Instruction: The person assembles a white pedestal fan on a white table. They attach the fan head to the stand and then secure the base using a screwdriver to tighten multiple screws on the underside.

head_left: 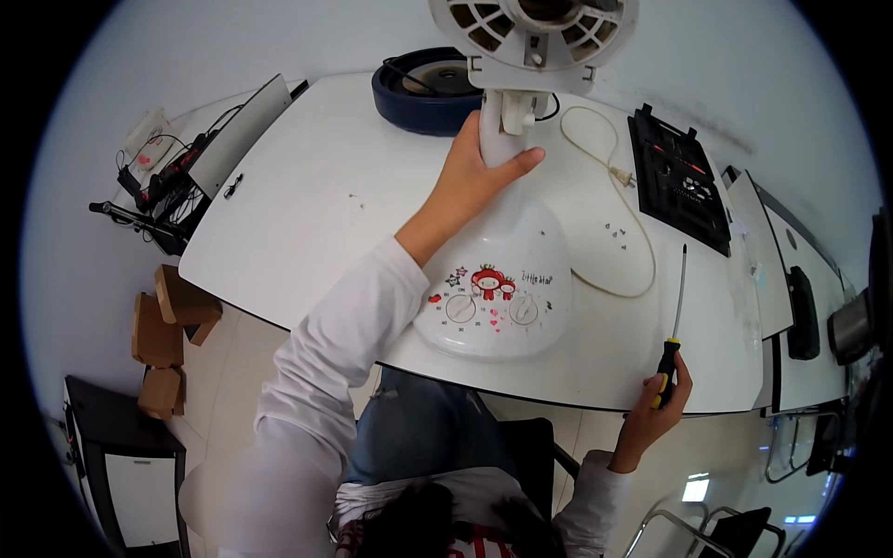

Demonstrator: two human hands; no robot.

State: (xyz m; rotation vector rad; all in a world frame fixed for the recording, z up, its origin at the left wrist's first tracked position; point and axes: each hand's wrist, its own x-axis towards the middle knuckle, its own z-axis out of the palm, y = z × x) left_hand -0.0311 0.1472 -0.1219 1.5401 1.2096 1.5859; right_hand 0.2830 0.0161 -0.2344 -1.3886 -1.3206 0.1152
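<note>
L hand [465, 177] wraps neck of white fan [493, 325], thumb across front, other fingers mostly hidden behind. Fan's upright on white table [288, 205], approx. mid, nr close edge. R hand [654, 414] has fingers curled snug round handle of blk/yellow screwdriver [670, 353], tip pointing far. Small screws [617, 235] + cord [644, 223] R of fan; blk tool case [677, 177] far R.

White fan [521, 232] upright on a rounded base [493, 316] with 2 round knobs [460, 308] and 2 red cartoon figures [486, 281]; its slotted housing [535, 70] lies toward 12 o'clock. Screwdriver [675, 325], black-and-yellow handle [667, 363], at the base's 3 o'clock, slim tip [685, 249] pointing to 12.
</note>
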